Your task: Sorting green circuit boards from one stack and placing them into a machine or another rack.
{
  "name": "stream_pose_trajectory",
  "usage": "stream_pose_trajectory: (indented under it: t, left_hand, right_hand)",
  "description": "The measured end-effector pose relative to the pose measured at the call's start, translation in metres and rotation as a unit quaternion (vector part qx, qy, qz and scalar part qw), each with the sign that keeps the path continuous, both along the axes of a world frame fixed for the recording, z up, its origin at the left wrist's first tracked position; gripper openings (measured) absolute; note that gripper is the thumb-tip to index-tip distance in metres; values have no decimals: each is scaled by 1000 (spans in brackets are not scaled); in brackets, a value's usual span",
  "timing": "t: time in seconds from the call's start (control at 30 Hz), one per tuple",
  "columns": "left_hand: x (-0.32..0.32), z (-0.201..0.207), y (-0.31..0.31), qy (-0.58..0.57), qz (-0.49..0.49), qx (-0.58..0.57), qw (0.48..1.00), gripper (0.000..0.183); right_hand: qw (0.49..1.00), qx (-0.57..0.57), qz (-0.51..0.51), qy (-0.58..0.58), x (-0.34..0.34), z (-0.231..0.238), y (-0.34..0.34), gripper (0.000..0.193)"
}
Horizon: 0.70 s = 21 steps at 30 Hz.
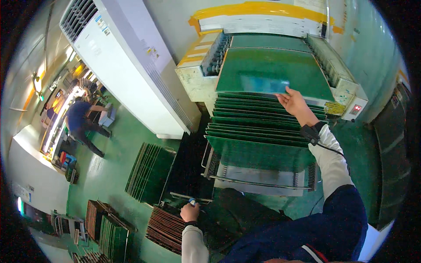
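- The right hand (pixel 291 101) is partly closing, thumb and fingers pinching the near edge of a flat green panel (pixel 267 68), right of that edge's middle.
- The left hand (pixel 190 212) is curling closed around a small blue-and-white object (pixel 192 201), too small to identify, near the brown-edged panels (pixel 165 230) at lower left.
- The green panel is lying nearly flat at the mouth of a roller conveyor (pixel 191 81), between its two roller rows; its near edge is facing the person.
- Its longer side is appearing to run left to right, though the viewing angle is foreshortening its depth.
- A second green panel (pixel 269 42) is lying just behind it.
- Below the near edge, a metal rack (pixel 258 181) is holding a row of green panels (pixel 258 151), standing on edge, their long upper edges running left to right.
- A dark wristband (pixel 311 133) with a cable is circling the right wrist.
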<state>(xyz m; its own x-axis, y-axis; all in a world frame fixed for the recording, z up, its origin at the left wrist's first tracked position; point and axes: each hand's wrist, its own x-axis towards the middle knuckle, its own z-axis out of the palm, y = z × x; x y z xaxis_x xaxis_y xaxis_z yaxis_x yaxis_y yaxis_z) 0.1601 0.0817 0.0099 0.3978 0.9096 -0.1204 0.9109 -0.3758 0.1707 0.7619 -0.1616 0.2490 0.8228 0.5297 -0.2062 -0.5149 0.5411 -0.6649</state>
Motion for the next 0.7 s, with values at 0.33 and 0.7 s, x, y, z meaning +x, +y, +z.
stream_pose_trajectory:
  t: [0.33, 0.7]
  left_hand:
    - [2, 6, 3, -7, 6, -13, 1000, 47]
    - [3, 15, -3, -12, 17, -32, 999, 45]
  right_hand:
    - [1000, 5, 2, -23, 22, -8, -7, 34]
    - [999, -17, -42, 4, 33, -10, 4, 32]
